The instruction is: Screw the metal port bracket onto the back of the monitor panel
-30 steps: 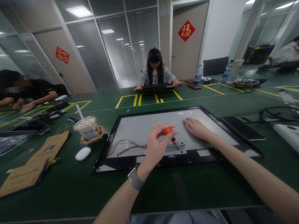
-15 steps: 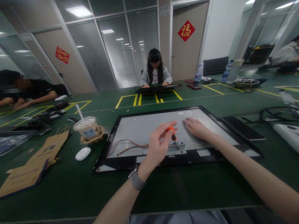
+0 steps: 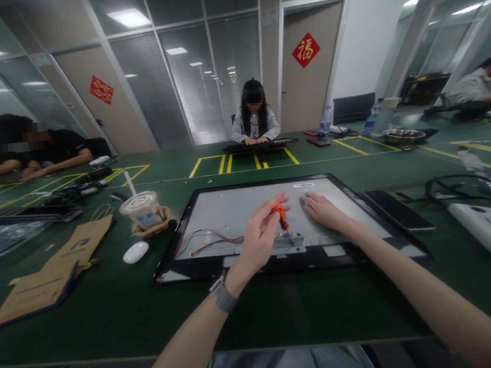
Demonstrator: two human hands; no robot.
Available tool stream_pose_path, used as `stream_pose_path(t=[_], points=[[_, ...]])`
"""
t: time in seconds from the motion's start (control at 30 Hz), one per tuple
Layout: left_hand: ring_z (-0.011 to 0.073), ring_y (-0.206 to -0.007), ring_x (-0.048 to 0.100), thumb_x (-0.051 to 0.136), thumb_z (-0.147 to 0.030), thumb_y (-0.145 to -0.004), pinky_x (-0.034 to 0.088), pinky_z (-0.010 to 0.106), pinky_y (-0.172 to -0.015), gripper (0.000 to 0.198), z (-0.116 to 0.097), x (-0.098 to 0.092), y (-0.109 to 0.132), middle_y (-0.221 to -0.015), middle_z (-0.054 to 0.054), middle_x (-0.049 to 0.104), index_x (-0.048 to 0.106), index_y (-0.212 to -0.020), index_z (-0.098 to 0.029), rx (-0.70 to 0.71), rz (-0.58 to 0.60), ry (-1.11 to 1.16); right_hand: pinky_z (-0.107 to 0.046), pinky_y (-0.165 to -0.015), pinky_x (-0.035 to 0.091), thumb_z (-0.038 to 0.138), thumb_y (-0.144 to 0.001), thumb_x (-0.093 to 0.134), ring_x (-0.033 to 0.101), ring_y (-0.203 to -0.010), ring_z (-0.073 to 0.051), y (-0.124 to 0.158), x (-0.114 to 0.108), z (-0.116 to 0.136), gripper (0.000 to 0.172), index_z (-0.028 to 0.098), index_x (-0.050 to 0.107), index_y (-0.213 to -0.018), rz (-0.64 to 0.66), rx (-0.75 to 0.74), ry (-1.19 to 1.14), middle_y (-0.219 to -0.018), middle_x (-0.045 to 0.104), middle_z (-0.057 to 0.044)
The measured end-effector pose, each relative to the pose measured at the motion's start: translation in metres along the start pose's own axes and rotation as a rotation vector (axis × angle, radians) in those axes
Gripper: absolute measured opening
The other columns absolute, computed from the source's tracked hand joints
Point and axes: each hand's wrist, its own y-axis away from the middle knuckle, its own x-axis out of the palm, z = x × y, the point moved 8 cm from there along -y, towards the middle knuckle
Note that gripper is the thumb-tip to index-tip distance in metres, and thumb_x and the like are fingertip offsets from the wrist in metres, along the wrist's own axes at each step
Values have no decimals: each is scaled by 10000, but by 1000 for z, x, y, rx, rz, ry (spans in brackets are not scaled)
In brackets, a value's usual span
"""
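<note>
A flat display panel (image 3: pixel 230 208) with a grey metal back and black frame lies on the green table before me. My left hand (image 3: pixel 261 231) is closed around the orange and black handle of a screwdriver (image 3: pixel 281 217). The tool stands nearly upright, its lower end at a metal bracket (image 3: pixel 297 241) along the panel's near side; the exact contact point is too small to make out. My right hand (image 3: pixel 324 211) rests flat on the panel's back, fingers stretched out. Thin red and black wires (image 3: pixel 215 232) run over the panel, left of my left hand.
Left of the panel are a lidded drink cup (image 3: pixel 144 210), a white earbud case (image 3: pixel 136 252) and a brown paper bag (image 3: pixel 78 238). A black phone (image 3: pixel 398 209) and a white device (image 3: pixel 490 231) lie on the right. Across the table sits a co-worker (image 3: pixel 254 114).
The screwdriver handle has turned within my left fingers, which have shifted slightly. My right hand has stayed put. The co-worker's hands opposite have come together.
</note>
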Motion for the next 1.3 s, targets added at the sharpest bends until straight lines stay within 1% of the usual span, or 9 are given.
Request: stream_pose_path(t=[0.13,0.27,0.4,0.5,0.63,0.8,1.03,1.17,1.3], points=[[172,-997,664,571,-253,-987,582,307,-869,315,-1,1,-1,-1142,81,674,683,-1281,-245,17,7,-37,-459,-1129,401,253,-1022,363,526,-1362,-318,0,-1,1,472,102,555,-1426,2,-3,4,-1486,548,-214],[139,-890,618,658,-281,-942,576,265,-799,275,-3,0,-2,-982,40,613,730,-1205,-251,52,-22,-80,-457,-1131,398,252,-1028,356,532,-1354,-321,0,-2,2,472,89,564,-1418,9,5,-13,-1482,546,-226],[141,-890,604,593,-308,-984,565,275,-815,277,-4,-1,-1,-1011,51,583,725,-1221,-252,49,-31,-115,-471,-1131,397,250,-1030,353,523,-1363,-320,0,-2,2,469,115,555,-1431,15,10,-7,-1492,541,-208],[169,-999,637,518,-283,-1015,560,307,-887,317,-4,-2,0,-1143,83,611,687,-1281,-246,46,-36,-92,-478,-1130,396,250,-1031,353,520,-1363,-324,0,-2,2,469,110,551,-1433,17,9,-14,-1490,540,-215],[196,-1073,677,518,-245,-1008,568,331,-924,342,-1,0,0,-1286,114,642,651,-1323,-220,9,-16,-5,-481,-1138,383,251,-1029,354,519,-1361,-336,0,-3,2,480,87,542,-1439,19,16,-16,-1497,526,-230],[180,-1040,676,586,-224,-973,580,295,-883,308,-6,-1,-1,-1151,93,694,699,-1259,-216,28,-21,-24,-466,-1143,379,257,-1025,358,517,-1366,-316,1,-2,1,474,109,549,-1432,6,19,-23,-1491,541,-211],[127,-831,620,689,-237,-905,584,267,-772,239,-5,-6,-4,-920,36,609,766,-1129,-210,33,-85,-82,-493,-1127,398,274,-1016,349,527,-1358,-321,0,0,-3,473,146,569,-1416,-15,8,-34,-1476,564,-195],[120,-805,601,770,-257,-846,582,266,-760,189,-4,-8,-3,-883,17,578,786,-1030,-216,42,-130,-98,-496,-1125,400,282,-1019,348,522,-1365,-317,-1,2,-4,472,160,570,-1417,-12,19,-31,-1480,563,-185],[116,-810,593,802,-278,-818,576,250,-730,146,-2,-9,-2,-917,18,555,783,-948,-215,29,-161,-107,-468,-1135,389,274,-1023,342,517,-1370,-312,-1,2,-2,480,129,560,-1424,10,16,-13,-1496,542,-197]])
